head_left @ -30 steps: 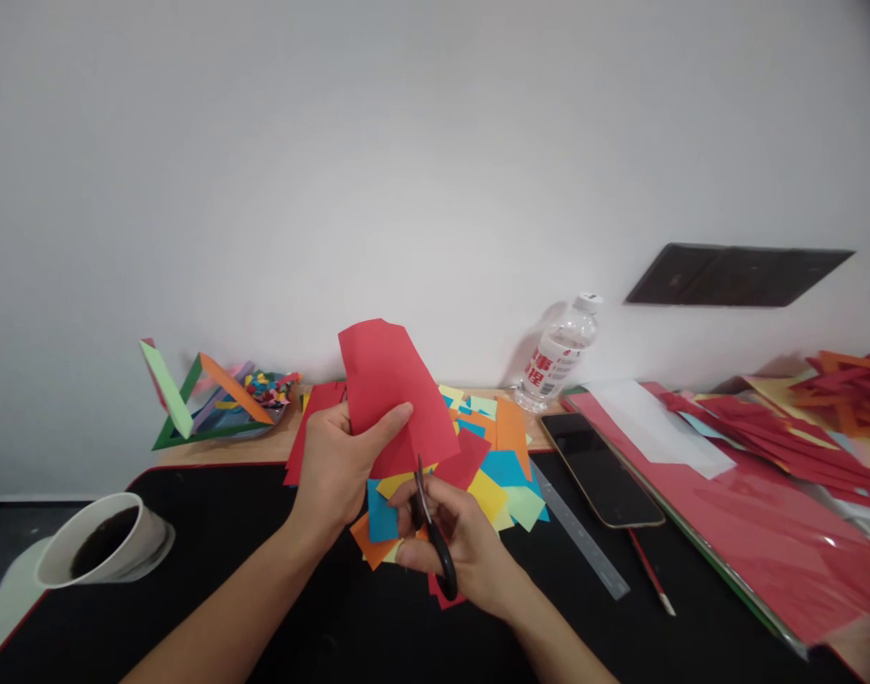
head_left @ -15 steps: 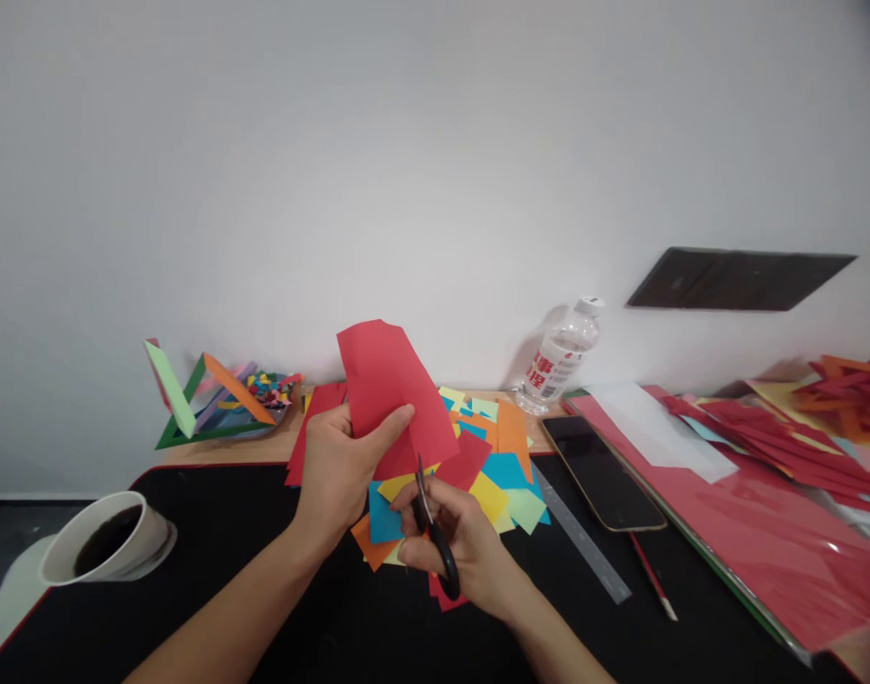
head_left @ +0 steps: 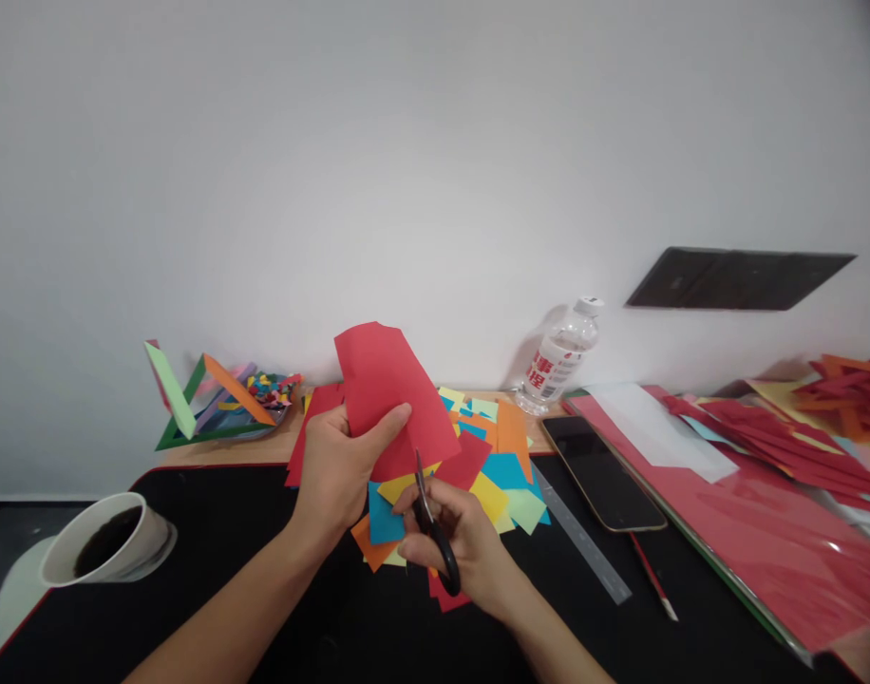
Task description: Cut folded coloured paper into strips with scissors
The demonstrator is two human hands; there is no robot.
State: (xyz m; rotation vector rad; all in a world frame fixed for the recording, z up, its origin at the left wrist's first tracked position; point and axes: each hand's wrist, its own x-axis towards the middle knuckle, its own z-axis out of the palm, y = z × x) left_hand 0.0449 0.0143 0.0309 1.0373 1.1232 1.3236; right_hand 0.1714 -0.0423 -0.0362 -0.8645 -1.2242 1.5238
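In the middle of the head view, my left hand (head_left: 342,465) pinches a sheet of red paper (head_left: 388,375), its thumb lying across the front. My right hand (head_left: 463,546) is closed round black-handled scissors (head_left: 431,527), whose blades point up at the paper's lower edge. How far the blades are parted I cannot tell. Beneath both hands lies a loose heap of cut paper pieces in blue, orange, yellow, green and red, including a blue piece (head_left: 384,513) and a light green piece (head_left: 526,510).
To the left stands a cup of dark drink (head_left: 132,546); behind it are folded paper strips (head_left: 239,388). On the right lie a clear ruler (head_left: 584,541), a phone (head_left: 602,470), a red pencil-like stick (head_left: 652,575) and red sheets (head_left: 777,541). A bottle (head_left: 559,361) stands by the wall.
The red paper and my left hand have shifted very slightly to the left. The scissors' tip sits a little higher against the paper's lower edge.
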